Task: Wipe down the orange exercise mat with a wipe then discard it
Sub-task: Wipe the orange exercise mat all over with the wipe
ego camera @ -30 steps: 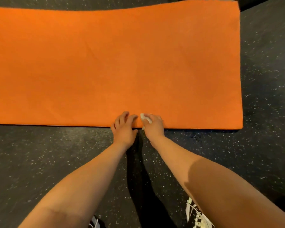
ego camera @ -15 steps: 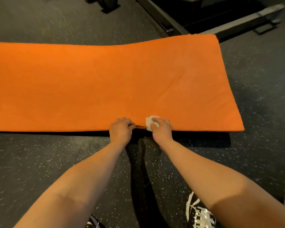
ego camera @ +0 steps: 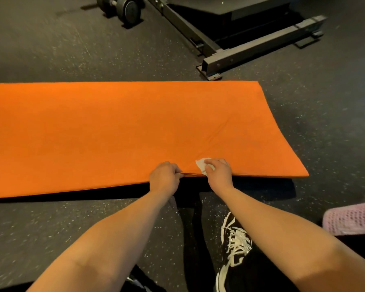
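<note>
The orange exercise mat [ego camera: 114,127] lies across the dark speckled floor, its near edge raised off the ground with a shadow beneath it. My left hand [ego camera: 164,178] grips that near edge, fingers curled round it. Just to the right, my right hand [ego camera: 218,172] grips the same edge and pinches a small white wipe [ego camera: 202,164] against the mat's top surface. The mat's left end runs out of view.
A black metal equipment frame [ego camera: 240,53] stands on the floor beyond the mat's far right corner, with dumbbells [ego camera: 124,8] further back. My black-and-white shoe [ego camera: 236,247] is near the bottom. A pink mesh item [ego camera: 352,218] sits at the right edge.
Both hands went from resting on the mat's near edge to gripping it and lifting it off the floor. The view has tilted up, revealing the equipment behind.
</note>
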A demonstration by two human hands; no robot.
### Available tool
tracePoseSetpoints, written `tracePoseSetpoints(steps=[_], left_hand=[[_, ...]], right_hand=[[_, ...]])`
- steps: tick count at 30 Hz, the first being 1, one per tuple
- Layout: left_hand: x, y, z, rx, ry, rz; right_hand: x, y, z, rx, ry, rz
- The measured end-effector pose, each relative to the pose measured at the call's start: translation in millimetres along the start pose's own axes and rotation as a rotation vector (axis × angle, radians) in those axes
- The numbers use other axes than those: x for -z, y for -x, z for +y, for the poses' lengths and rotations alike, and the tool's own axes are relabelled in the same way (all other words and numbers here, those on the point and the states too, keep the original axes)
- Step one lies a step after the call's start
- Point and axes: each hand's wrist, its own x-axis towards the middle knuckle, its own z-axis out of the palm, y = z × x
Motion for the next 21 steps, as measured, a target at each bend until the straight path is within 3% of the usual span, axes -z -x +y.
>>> tracePoseSetpoints(steps=[21], left_hand=[[-25.1, 121.5, -31.9, 0.312, 0.010, -0.124]], right_hand=[[-23.5, 97.7, 38.5, 0.038, 0.008, -0.253]])
